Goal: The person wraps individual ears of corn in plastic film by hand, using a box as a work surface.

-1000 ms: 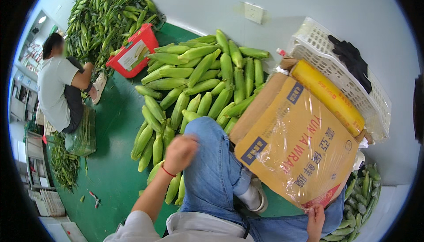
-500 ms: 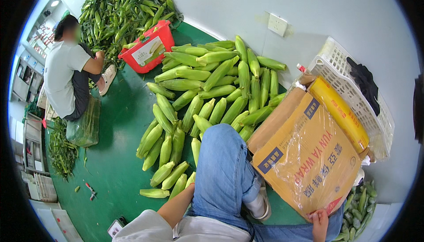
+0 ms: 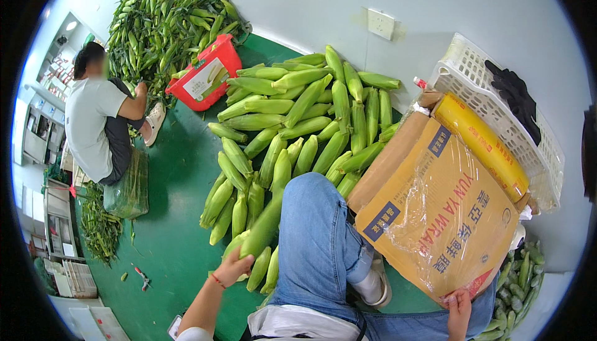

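My left hand [image 3: 231, 267] is closed round the lower end of an ear of corn in its green husk [image 3: 263, 224], lifted at a slant beside my raised knee. Under and beyond it lies a wide heap of husked-in corn ears [image 3: 308, 107] on the green floor. At the lower right, my right hand [image 3: 459, 307] has its fingers bent over the near corner of a flat cardboard box [image 3: 435, 216] with clear film stretched across it. The box leans at my right side, and its corner hides part of the grip.
A yellow roll [image 3: 482, 148] and a white plastic basket [image 3: 541, 148] with black gloves stand right of the box. Green vegetables [image 3: 519, 285] lie behind it. A red basket [image 3: 208, 76], a large leafy corn pile [image 3: 168, 23] and a seated person [image 3: 99, 117] are far left. Red-handled pliers [image 3: 143, 279] lie nearby.
My left hand has come out from behind my knee and up to the left, now with an ear of corn in it. My right hand stays at the box corner.
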`<action>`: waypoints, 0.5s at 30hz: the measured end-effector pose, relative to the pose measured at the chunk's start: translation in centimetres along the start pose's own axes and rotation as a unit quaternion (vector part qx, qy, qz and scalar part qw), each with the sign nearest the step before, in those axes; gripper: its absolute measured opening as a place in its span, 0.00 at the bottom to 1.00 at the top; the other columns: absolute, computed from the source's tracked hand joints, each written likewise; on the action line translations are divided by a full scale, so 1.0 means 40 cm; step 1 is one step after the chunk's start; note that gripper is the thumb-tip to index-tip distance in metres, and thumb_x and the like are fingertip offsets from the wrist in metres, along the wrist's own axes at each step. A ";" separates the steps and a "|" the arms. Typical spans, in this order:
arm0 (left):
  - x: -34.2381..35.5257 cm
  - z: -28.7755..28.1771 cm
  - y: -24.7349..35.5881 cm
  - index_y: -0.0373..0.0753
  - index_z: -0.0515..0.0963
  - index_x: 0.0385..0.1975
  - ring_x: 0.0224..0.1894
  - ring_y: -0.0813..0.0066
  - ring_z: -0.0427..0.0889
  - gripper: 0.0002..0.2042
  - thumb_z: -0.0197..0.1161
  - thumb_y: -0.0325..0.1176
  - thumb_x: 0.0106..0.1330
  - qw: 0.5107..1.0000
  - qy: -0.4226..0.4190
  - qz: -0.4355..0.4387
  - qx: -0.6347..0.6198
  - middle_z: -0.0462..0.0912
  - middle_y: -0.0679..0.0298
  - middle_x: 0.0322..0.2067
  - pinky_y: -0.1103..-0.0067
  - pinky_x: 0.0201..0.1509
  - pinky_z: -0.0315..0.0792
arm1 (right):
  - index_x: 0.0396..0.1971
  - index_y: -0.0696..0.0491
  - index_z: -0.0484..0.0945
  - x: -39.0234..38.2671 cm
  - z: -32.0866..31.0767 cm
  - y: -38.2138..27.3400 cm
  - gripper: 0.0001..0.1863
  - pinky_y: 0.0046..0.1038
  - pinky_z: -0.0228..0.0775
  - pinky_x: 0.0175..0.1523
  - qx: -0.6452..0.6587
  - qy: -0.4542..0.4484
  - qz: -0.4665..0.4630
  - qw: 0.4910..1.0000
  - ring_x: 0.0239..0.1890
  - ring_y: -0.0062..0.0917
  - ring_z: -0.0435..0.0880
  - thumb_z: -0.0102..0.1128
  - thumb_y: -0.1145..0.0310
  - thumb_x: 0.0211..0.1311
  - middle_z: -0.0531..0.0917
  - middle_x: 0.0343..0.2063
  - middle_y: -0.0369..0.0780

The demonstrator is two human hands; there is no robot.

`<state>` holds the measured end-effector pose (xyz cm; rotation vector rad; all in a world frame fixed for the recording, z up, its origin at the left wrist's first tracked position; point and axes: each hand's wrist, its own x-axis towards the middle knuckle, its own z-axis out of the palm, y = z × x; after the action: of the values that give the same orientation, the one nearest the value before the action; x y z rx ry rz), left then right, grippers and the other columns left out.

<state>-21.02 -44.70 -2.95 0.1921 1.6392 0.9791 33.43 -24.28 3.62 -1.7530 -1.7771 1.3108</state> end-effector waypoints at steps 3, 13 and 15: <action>0.001 -0.057 0.019 0.39 0.65 0.55 0.26 0.80 0.71 0.16 0.53 0.34 0.70 0.987 -0.007 0.086 -0.139 0.70 0.69 0.28 0.79 0.32 0.72 | 0.41 0.57 0.73 -0.003 -0.005 -0.001 0.10 0.27 0.69 0.44 -0.027 -0.014 -0.018 0.999 0.34 0.29 0.77 0.50 0.65 0.70 0.79 0.31 0.41; 0.021 0.530 0.425 0.36 0.62 0.61 0.35 0.50 0.82 0.39 0.73 0.40 0.49 0.685 -0.139 0.484 0.526 0.81 0.52 0.40 0.68 0.38 0.77 | 0.33 0.54 0.76 -0.014 0.068 -0.039 0.04 0.38 0.69 0.44 -0.244 0.140 -0.111 0.953 0.37 0.42 0.78 0.58 0.73 0.57 0.80 0.29 0.44; 0.040 0.679 0.450 0.44 0.61 0.64 0.34 0.52 0.83 0.38 0.70 0.41 0.52 0.536 -0.226 0.513 0.632 0.82 0.54 0.41 0.68 0.34 0.77 | 0.33 0.54 0.75 -0.040 0.062 -0.067 0.05 0.39 0.68 0.44 -0.265 0.195 -0.143 0.933 0.38 0.41 0.77 0.59 0.74 0.55 0.79 0.29 0.43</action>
<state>-4.43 -18.94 8.29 2.4026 1.3058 0.1613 30.19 -26.21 4.94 -1.7472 -2.1519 0.3432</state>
